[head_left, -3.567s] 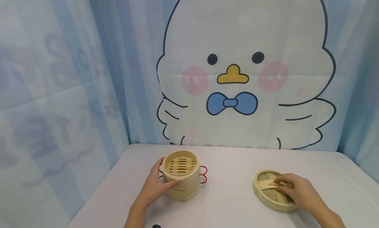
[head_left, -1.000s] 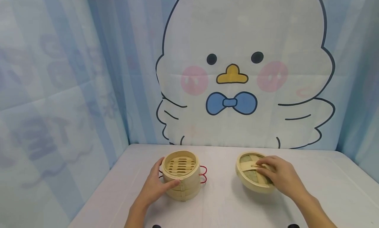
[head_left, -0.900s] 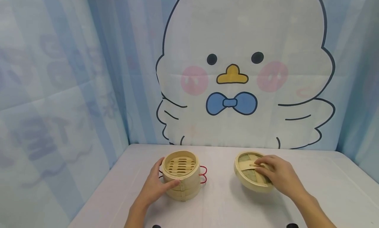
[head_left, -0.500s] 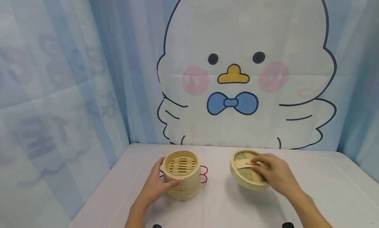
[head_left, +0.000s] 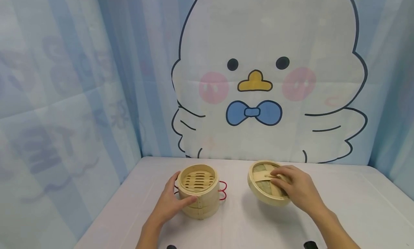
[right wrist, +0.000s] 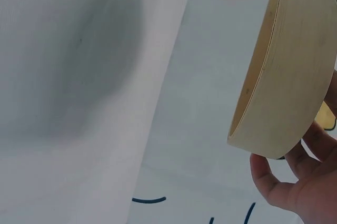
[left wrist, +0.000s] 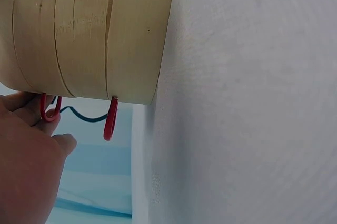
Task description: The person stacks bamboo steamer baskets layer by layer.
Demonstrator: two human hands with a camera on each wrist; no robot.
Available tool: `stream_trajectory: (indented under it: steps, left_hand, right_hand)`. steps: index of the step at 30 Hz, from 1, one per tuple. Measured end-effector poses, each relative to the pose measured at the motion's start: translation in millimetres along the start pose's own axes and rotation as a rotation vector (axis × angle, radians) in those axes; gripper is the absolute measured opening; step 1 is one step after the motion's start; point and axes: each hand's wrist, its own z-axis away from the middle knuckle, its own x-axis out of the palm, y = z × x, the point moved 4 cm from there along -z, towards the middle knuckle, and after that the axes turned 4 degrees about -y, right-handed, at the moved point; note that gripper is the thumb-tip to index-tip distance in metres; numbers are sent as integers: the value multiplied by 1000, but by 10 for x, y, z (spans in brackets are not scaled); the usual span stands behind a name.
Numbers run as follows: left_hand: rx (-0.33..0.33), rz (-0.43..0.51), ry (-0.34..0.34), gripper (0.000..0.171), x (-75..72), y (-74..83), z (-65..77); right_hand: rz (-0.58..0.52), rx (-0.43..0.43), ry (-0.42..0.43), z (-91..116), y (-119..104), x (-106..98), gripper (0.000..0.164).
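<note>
Up off the table (head_left: 245, 227), bamboo lid (head_left: 263, 184) tilted, gripped by right hand (head_left: 295, 191), at 3 o'clock from open steamer basket (head_left: 197, 191). Left hand (head_left: 169, 206) wrapped round basket wall, steadying. Mid-carry probably; next needs levelling and centring over rim.

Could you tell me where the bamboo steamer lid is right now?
In the head view the lid is held above the table by the right hand, right of the open steamer basket.
</note>
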Motion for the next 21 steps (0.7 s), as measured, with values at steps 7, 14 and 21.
stream_trajectory:
  steps: [7, 14, 21]
  left_hand:
    - [-1, -7, -3, 114, -12, 5, 8]
    - [29, -2, -4, 113, -22, -2, 1]
    - [35, -1, -6, 114, -13, -1, -2]
  right_hand:
    - [-16, 4, -2, -34, -73, 31, 16]
    - [-27, 7, 1, -66, -128, 76, 17]
    - [-36, -9, 8, -93, -172, 104, 16]
